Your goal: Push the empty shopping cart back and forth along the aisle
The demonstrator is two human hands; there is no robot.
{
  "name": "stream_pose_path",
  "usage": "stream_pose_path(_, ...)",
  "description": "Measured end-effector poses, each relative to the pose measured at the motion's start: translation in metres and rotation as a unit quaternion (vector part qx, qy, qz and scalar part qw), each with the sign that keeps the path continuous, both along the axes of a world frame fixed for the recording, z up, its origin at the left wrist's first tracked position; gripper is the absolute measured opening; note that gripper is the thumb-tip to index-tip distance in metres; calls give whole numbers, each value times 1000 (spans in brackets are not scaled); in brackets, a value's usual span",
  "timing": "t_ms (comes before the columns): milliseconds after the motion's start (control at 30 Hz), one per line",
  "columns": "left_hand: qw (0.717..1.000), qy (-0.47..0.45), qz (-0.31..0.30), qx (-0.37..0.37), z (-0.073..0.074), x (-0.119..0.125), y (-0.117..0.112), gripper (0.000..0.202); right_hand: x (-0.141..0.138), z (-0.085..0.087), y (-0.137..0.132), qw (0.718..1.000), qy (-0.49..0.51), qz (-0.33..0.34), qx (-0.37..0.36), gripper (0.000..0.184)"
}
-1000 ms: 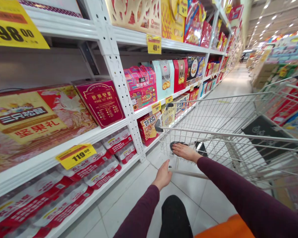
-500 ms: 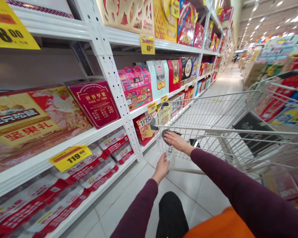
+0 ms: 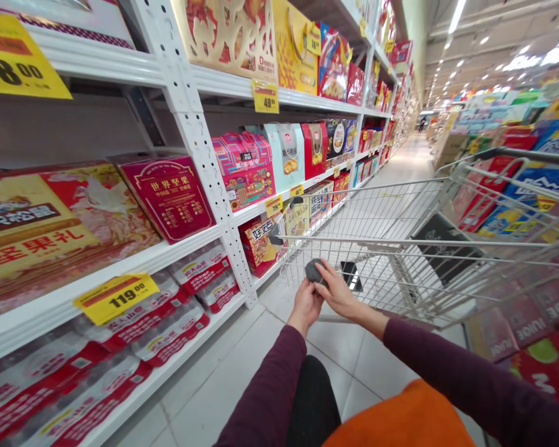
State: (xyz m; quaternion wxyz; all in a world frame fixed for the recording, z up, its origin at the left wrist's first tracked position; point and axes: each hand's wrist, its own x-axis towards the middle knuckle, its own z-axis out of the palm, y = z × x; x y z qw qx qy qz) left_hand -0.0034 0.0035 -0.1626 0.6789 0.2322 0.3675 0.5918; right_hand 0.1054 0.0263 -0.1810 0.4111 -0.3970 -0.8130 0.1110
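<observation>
Out in front of me, a small dark grey rounded object (image 3: 314, 271), perhaps a folded cloth, is held between my two hands. My right hand (image 3: 336, 290) is closed on its right side, fingers over it. From below, my left hand (image 3: 306, 304) meets it, closed with its fingertips against the object and the right fingers. Just behind them is the front of a wire shopping cart (image 3: 354, 239), which the hands look apart from. Inside the cart's wire a small black rectangular item (image 3: 351, 275) shows; a dark panel (image 3: 442, 245) sits farther back.
On the left stands a white shelf rack (image 3: 190, 118) with gift boxes, price tags and shrink-wrapped bottle packs (image 3: 107, 397). Stacked goods (image 3: 540, 347) line the right side beside the cart. Tiled floor (image 3: 223, 372) runs below and down the aisle.
My right hand has drawn back from the cart's front corner with the dark grey object. My left hand has come up and closed on it too. The view has shifted slightly.
</observation>
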Motion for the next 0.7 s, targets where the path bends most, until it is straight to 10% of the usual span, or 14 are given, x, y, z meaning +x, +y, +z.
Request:
stream_pose_path(467,990,87,-90,-72,13,-10,17,14,25,-3,20,958,-209,32,193,39)
stream_pose_path(700,967,211,-64,-127,-3,-23,14,44,40,36,72,941,-216,87,247,37)
